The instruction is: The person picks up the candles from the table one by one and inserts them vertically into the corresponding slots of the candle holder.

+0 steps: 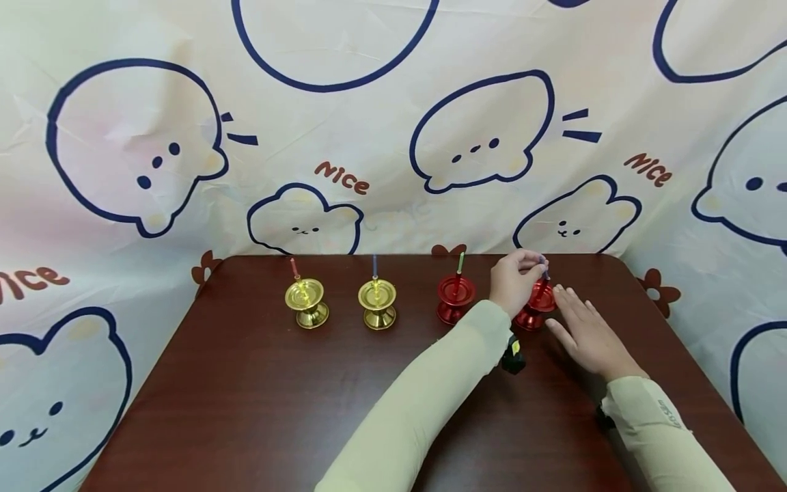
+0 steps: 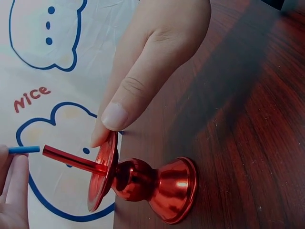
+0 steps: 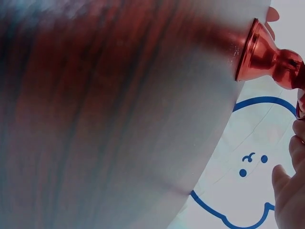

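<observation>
My left hand (image 1: 515,279) pinches a thin blue candle (image 2: 26,150) over the rightmost red candle holder (image 1: 530,318). In the left wrist view the candle's lower end is just short of the top of the holder's upright red tube (image 2: 71,159), with a small gap between them. Fingers fairly straight, my right hand (image 1: 593,338) reaches in from the right and touches the rim of the holder's dish (image 2: 106,186). That holder stands on the table by its flared base (image 3: 255,52).
To the left stand another red holder (image 1: 456,292) with a green candle (image 1: 460,263) and two gold holders, one (image 1: 378,295) with a blue candle (image 1: 375,266), one (image 1: 305,294) with a red candle (image 1: 294,267). A printed cloth (image 1: 393,137) hangs behind the brown table (image 1: 246,410).
</observation>
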`<action>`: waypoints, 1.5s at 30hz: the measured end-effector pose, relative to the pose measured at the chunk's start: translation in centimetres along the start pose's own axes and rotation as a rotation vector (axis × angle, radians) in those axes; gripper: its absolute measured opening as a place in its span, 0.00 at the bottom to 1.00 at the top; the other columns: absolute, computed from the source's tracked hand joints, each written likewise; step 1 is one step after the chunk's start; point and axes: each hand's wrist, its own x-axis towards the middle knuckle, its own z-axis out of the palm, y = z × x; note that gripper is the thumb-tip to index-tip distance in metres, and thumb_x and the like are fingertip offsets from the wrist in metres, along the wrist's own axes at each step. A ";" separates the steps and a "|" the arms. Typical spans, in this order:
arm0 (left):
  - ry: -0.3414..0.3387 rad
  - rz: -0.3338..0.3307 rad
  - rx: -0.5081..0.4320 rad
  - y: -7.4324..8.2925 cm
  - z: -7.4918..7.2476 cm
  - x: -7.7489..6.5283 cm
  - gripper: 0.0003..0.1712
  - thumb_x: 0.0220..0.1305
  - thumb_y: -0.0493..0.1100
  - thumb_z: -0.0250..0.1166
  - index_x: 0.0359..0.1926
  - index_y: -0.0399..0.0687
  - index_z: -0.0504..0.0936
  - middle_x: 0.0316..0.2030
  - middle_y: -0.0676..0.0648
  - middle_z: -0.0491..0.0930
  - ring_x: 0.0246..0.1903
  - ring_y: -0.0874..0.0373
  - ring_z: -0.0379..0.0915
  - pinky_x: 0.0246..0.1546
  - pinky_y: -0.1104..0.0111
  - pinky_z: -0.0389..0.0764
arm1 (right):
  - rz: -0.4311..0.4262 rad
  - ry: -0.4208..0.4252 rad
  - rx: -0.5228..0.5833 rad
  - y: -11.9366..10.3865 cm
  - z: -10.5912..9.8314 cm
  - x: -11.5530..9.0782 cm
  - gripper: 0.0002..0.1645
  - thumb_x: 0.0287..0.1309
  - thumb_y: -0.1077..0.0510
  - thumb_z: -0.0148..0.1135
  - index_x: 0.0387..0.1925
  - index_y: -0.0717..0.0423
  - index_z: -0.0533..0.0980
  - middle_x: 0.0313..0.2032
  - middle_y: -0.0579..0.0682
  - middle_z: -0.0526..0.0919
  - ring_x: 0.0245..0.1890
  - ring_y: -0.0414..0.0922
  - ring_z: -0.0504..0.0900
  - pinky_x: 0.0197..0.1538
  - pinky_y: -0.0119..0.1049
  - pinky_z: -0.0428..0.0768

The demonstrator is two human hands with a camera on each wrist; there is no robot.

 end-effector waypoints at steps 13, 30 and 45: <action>-0.044 0.049 0.154 0.2 0.1 0.4 0.07 0.70 0.41 0.66 0.46 0.50 0.88 0.41 0.57 0.88 0.37 0.73 0.80 0.45 0.81 0.79 | 0.021 -0.024 0.010 -0.1 -0.1 0.2 0.45 0.77 0.43 0.46 0.80 0.63 0.44 0.78 0.66 0.47 0.78 0.63 0.43 0.76 0.63 0.42; -0.081 0.127 0.427 1.1 0.6 0.8 0.09 0.72 0.45 0.64 0.49 0.56 0.88 0.45 0.60 0.88 0.40 0.76 0.80 0.48 0.83 0.76 | 0.012 -0.028 0.028 0.0 -0.4 0.3 0.45 0.78 0.40 0.43 0.80 0.62 0.43 0.78 0.66 0.47 0.79 0.62 0.42 0.76 0.62 0.42; -0.119 0.187 0.597 0.8 0.7 0.8 0.12 0.71 0.47 0.64 0.52 0.59 0.88 0.47 0.60 0.87 0.48 0.73 0.81 0.54 0.81 0.75 | 0.005 -0.006 0.033 -0.2 -0.4 0.0 0.44 0.78 0.44 0.47 0.79 0.65 0.46 0.77 0.67 0.49 0.78 0.64 0.44 0.76 0.63 0.44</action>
